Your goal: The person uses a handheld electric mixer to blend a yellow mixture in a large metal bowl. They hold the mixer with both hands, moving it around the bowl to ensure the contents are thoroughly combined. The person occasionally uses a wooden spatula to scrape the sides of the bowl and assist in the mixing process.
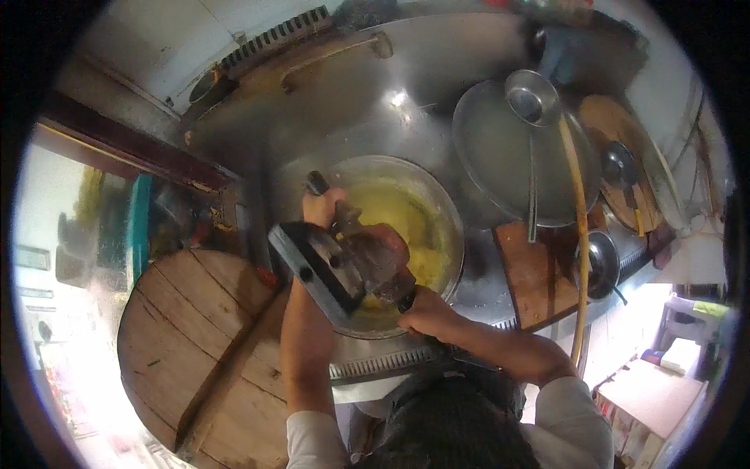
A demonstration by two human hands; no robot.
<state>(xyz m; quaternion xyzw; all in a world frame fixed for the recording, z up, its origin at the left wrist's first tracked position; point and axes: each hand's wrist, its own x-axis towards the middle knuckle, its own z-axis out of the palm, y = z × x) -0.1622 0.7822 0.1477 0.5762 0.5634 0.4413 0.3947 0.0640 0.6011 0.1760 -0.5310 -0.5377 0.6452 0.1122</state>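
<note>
Gripping a dark, boxy metal press-like tool with both hands, a person leans over a wide steel wok holding pale yellow batter at the middle of a greasy stainless-steel table. The left hand, at the tool's 11 o'clock end, has its fingers closed around a black handle; the right hand, at its 4 o'clock end, has its fingers wrapped shut on the lower grip. The tool hangs tilted above the wok's near half, over the batter. At 8 o'clock from the wok lies a large round wooden lid of planks. At 2 o'clock a round steel lid carries a steel ladle, and a long yellow pole crosses its right edge. A brown wooden board sits at 3 o'clock, with a small steel bowl just beside it.
</note>
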